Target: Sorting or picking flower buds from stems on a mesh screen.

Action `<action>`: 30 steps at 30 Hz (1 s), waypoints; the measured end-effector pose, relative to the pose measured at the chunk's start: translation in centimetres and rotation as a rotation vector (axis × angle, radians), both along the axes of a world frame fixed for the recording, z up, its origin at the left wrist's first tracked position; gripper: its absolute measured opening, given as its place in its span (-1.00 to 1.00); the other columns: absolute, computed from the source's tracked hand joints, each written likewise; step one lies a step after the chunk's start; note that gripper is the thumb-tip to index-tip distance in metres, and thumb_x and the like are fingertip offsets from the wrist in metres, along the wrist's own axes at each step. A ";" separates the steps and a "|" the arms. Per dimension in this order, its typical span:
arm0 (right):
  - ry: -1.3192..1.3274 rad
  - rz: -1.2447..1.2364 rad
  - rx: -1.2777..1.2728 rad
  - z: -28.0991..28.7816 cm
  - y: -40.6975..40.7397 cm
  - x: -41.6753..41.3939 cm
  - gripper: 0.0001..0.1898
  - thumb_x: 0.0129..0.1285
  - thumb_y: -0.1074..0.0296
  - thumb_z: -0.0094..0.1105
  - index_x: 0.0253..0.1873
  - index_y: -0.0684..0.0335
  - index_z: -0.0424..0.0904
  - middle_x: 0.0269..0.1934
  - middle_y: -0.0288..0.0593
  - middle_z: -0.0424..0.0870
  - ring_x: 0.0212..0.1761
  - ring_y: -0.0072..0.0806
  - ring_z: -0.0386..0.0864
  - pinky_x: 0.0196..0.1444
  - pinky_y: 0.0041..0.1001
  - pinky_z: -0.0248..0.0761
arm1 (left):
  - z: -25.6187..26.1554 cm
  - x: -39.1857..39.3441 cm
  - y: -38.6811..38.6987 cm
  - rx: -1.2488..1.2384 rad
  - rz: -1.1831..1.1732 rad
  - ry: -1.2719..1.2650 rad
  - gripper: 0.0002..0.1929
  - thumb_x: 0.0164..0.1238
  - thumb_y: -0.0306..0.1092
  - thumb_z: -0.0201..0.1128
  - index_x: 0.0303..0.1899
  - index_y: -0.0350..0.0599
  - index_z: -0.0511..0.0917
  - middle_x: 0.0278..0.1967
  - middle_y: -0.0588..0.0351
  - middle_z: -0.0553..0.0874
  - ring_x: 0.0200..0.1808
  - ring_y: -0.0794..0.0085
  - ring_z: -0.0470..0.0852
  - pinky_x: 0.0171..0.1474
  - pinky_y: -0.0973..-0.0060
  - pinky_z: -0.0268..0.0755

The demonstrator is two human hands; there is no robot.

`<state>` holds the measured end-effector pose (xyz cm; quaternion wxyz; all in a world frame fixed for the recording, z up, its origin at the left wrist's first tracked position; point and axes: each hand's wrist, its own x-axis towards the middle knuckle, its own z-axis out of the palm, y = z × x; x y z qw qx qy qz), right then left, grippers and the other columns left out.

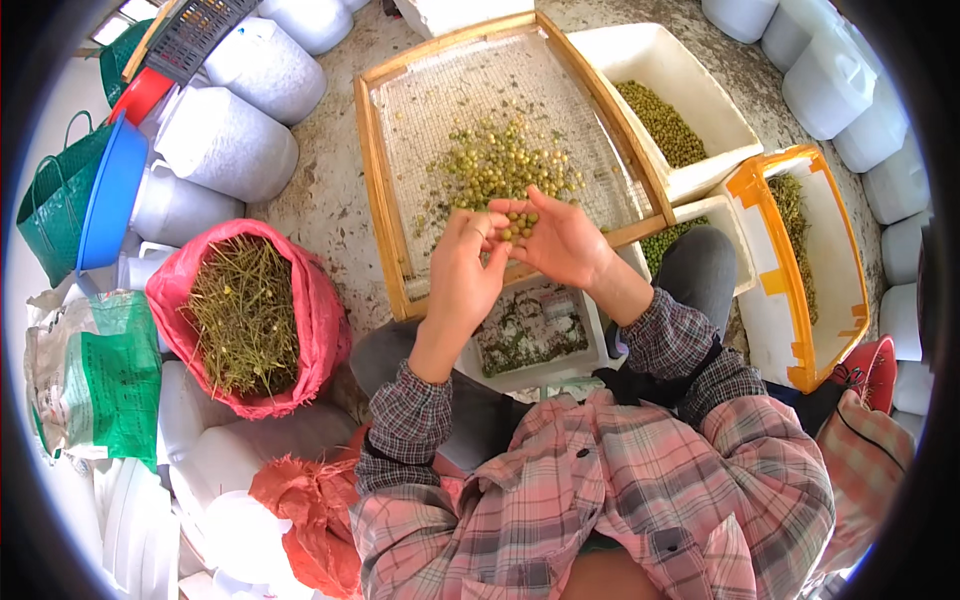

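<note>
My right hand (566, 238) is cupped palm up, holding several small round yellow-green berries (519, 225). Over its edge, the fingertips of my left hand (469, 262) touch or pinch at these berries; whether one is between them is hard to see. Both hands are above the near part of a wood-framed wire mesh sieve (409, 150). On the mesh lies a loose heap of similar berries (517, 161) with darker bits among them. Beneath the sieve's near edge, a white foam box (596, 330) contains green and dark scraps.
Right of the sieve are a foam box (675, 52) of yellow-green berries, a smaller foam box (739, 240) of greener ones, and an orange-taped foam box (832, 277) with stems. At left stand a pink sack (326, 330) of dry stalks, a blue basin (112, 195) and white jugs (225, 142).
</note>
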<state>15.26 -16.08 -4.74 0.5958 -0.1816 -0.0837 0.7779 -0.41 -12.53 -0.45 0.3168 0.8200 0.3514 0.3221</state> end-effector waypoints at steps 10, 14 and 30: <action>-0.015 -0.077 -0.069 -2.4 -0.1 -1.1 -0.66 0.50 0.21 -0.09 0.10 0.43 0.31 -0.04 -0.05 0.45 -0.06 -0.28 0.45 0.07 -0.22 0.43 | -2.1 -0.9 2.0 0.090 -0.245 0.272 -0.90 0.18 -0.51 0.28 -0.28 -0.28 0.64 -0.34 0.04 0.57 -0.40 0.35 0.62 -0.31 0.46 0.43; 0.040 -0.047 -0.085 -5.1 -0.4 -1.2 -0.74 0.44 0.36 -0.01 0.03 0.48 0.33 -0.09 -0.02 0.44 -0.09 -0.28 0.49 0.07 -0.21 0.49 | -3.2 -0.1 1.0 0.190 -0.265 0.342 -0.93 0.20 -0.48 0.22 -0.36 -0.28 0.56 -0.32 -0.05 0.60 -0.30 0.02 0.62 -0.26 0.24 0.48; -0.383 -0.034 -0.037 -5.1 -0.5 0.3 -0.78 0.33 0.52 0.06 0.00 0.52 0.44 -0.20 0.03 0.59 -0.18 -0.24 0.62 -0.04 -0.28 0.59 | -4.0 -0.4 1.9 0.019 -0.053 0.273 -0.89 0.08 -0.49 0.22 -0.32 -0.21 0.57 -0.47 -0.07 0.64 -0.45 0.09 0.62 -0.37 0.31 0.44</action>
